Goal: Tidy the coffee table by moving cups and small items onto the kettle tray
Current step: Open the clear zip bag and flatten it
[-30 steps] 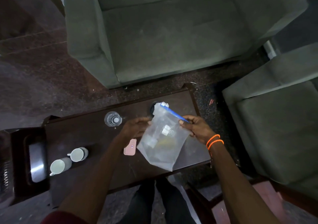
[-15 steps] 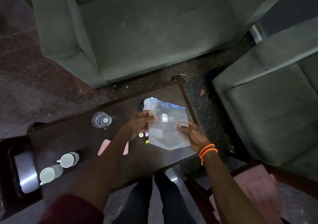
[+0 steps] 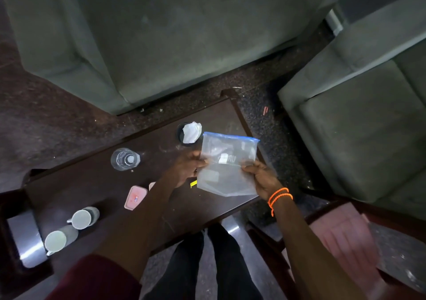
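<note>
- Since a moment ago the zip bag (image 3: pixel 228 163) has swung round from a slanting droop to nearly flat, its blue seal strip now at the far edge, and both hands have shifted from the top corners to its two sides.
- Left hand (image 3: pixel 184 169): its fingers (image 3: pixel 201 161) are pressed together on the bag's left edge, pinching the plastic about halfway down.
- Right hand (image 3: pixel 260 175): its fingers (image 3: pixel 247 167) are likewise closed on the right edge, thumb over the top face; orange bracelets (image 3: pixel 280 197) sit at that wrist.
- The bag hangs just above the right end of the coffee-table surface (image 3: pixel 92 184); a few small pale bits show through the plastic, too blurred to name.
- Doing this step well, as I judge it: keep the bag level so the loose bits inside do not slide to the seal, check the strip is shut, then carry it left with one hand, low over the surface.
- A small yellow item (image 3: pixel 193 184) lies under the bag's near-left corner, and a pink flat case (image 3: pixel 135 197) sits beside the left forearm; both look like things to gather.
- Farther out, a clear drinking glass (image 3: pixel 125 159) stands near the far edge, and a crumpled white tissue (image 3: pixel 191 132) rests in a dark round holder.
- Two pale mugs (image 3: pixel 84 217) lie at the left end of the surface, not yet moved.
- The kettle tray (image 3: pixel 25 239) is at the far left, well apart from the bag; the carry has to pass over the mugs without knocking them.
</note>
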